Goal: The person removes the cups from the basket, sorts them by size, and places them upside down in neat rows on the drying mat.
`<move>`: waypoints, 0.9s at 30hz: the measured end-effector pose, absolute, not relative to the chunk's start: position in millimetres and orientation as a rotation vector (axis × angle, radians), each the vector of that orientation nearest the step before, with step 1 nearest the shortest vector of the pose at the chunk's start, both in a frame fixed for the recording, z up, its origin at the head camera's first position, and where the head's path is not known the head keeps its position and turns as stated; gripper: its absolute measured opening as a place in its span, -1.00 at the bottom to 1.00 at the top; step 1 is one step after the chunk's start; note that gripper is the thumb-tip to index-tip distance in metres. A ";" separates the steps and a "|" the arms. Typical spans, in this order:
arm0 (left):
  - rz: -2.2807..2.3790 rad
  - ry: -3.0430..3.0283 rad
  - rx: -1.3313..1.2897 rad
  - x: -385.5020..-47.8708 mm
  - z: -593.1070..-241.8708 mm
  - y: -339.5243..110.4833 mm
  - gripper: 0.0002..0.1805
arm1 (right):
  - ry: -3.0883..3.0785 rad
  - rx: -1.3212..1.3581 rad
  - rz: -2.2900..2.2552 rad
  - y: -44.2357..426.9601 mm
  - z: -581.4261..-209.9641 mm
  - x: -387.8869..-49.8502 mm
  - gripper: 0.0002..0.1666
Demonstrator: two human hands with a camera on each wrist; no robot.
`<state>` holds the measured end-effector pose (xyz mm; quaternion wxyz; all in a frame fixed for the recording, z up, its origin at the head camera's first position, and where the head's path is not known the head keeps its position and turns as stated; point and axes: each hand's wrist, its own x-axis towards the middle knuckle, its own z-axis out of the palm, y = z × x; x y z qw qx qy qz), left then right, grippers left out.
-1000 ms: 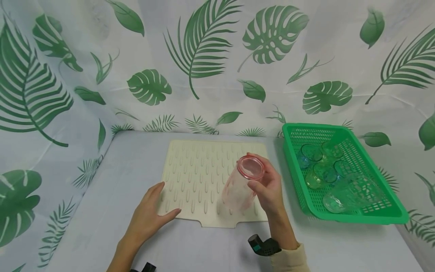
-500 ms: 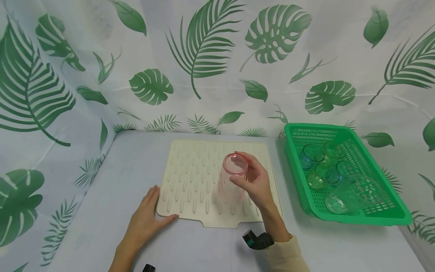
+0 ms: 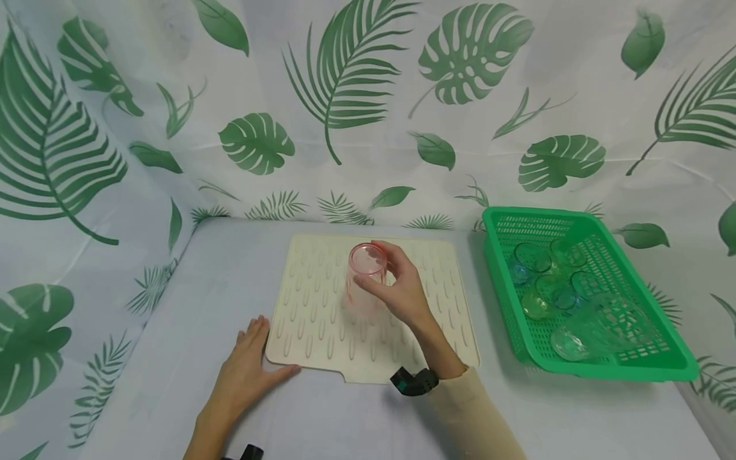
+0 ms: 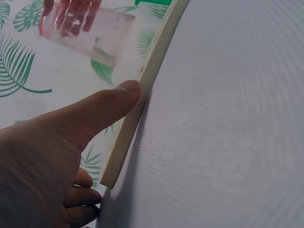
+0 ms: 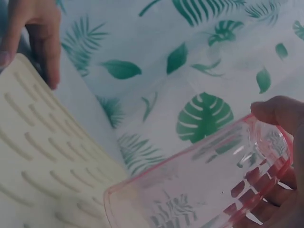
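Tumbler (image 5: pixel 199 183): clear pink, smooth-walled, faceted near the base; mouth down above the mat (image 3: pixel 310 319), a gap visible beneath its rim. Right hand (image 3: pixel 397 287) grips it by the base end, thumb and fingers curled round. Left hand (image 3: pixel 238 370) open, fingers extended, at the mat's near left corner, thumb against its edge. Mat cream, thin, rounded corners, rows of raised oblong ridges; ridged surface extends on every side of the tumbler. Table (image 3: pixel 190 300) pale and smooth, wide to the left; narrow strip between mat and green perforated basket (image 3: pixel 621 370), which contains glasses (image 3: pixel 537 297).
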<state>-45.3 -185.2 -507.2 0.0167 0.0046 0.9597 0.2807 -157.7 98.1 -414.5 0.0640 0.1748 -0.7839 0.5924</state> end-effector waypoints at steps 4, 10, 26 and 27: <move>0.866 2.981 0.015 -46.9 -508.4 -185.6 0.28 | -2.381 0.473 1.791 81.8 -413.6 -168.1 -0.20; 0.887 2.974 0.007 -47.9 -508.4 -186.3 0.21 | -2.363 0.471 1.779 65.1 -412.9 -188.1 -0.17; 0.911 2.991 0.040 -47.6 -509.1 -186.6 0.11 | -2.358 0.534 1.785 38.0 -421.9 -220.0 -0.17; 0.912 2.991 0.041 -47.5 -508.9 -186.4 0.11 | -2.350 0.551 1.792 36.6 -423.7 -221.6 -0.17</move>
